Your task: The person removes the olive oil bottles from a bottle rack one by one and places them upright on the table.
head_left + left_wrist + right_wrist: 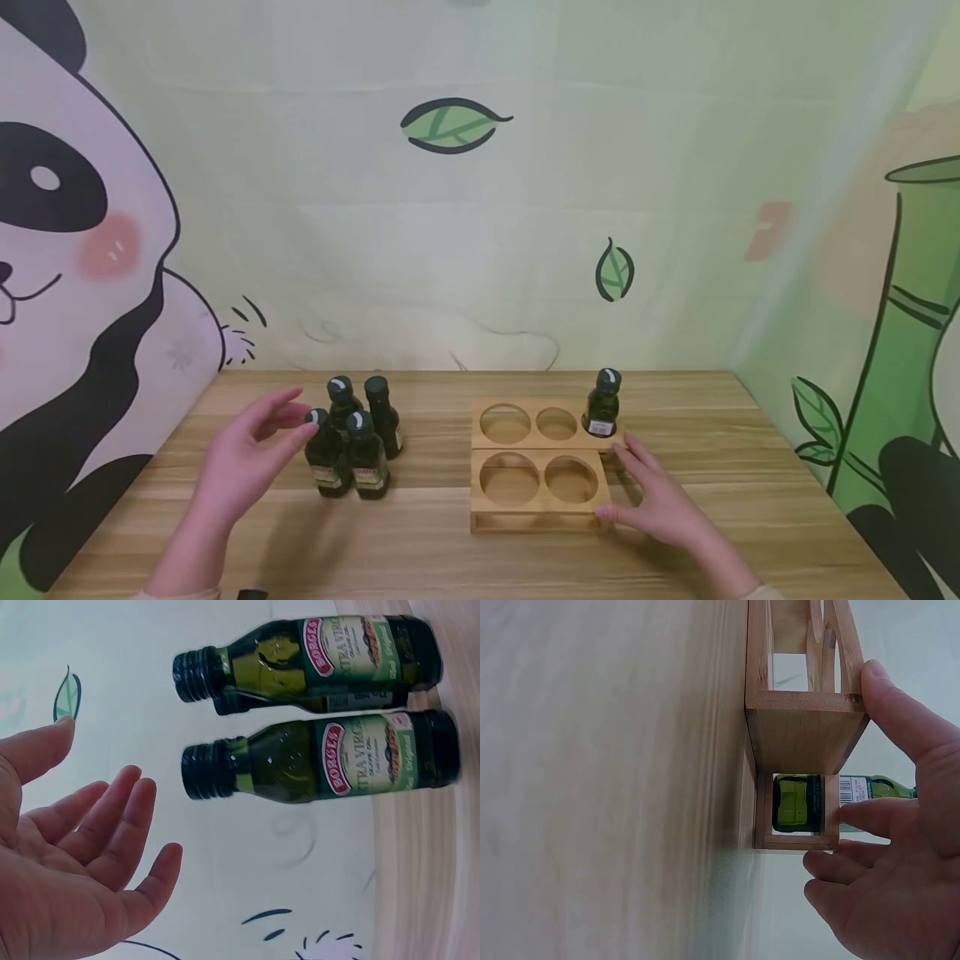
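Note:
My left hand is raised with loosely bent fingers, beside a group of dark green olive oil bottles on the left of the table. In the head view its fingertips overlap the cap of the nearest bottle; the left wrist view shows the palm empty, apart from the bottles. At the right, my right hand rests against the end of a two-tier wooden rack. Its thumb touches the front corner, and its fingers lie at the back tier. One bottle stands upright in the rack's back right hole.
The rack's other round holes hold no bottles. A small black object shows at the bottom edge of the head view. Behind the wooden table hangs a pale green cloth printed with a panda, leaves and bamboo.

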Demonstrator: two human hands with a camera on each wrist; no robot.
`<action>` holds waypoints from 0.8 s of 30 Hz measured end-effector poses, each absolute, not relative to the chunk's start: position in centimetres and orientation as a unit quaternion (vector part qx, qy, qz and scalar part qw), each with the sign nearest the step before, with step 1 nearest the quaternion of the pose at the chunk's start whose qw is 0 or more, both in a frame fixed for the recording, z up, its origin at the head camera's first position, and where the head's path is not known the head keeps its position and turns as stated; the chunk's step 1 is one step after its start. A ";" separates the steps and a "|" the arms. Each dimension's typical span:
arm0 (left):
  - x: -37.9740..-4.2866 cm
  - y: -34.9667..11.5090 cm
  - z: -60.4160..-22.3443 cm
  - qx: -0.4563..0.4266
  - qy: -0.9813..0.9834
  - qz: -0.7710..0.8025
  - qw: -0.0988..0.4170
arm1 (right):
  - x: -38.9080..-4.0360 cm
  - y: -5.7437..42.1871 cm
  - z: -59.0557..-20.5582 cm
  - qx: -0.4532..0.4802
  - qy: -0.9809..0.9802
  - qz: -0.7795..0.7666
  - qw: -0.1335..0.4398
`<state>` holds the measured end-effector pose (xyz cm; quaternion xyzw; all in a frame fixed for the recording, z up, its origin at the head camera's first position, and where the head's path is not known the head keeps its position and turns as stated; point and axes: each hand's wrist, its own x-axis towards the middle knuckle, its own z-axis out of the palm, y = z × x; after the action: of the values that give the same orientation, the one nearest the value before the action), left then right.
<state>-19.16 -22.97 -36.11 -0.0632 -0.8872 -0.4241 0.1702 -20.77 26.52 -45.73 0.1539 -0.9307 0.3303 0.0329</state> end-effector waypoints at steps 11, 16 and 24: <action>-18.4 -20.7 -35.7 -0.076 -0.876 -0.428 0.209 | -20.7 26.4 -45.5 0.150 -0.931 0.332 0.026; -18.1 -19.4 -35.6 -0.102 -0.863 -0.437 0.231 | -20.7 26.5 -45.6 0.152 -0.931 0.331 0.027; -18.0 -17.2 -36.1 -0.157 -0.845 -0.444 0.254 | -20.7 26.5 -45.6 0.151 -0.931 0.331 0.026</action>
<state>-18.03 -17.24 -36.06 -0.1567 -0.8452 -0.4435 0.2537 -20.75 26.50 -45.59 0.1513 -0.9312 0.3305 0.0262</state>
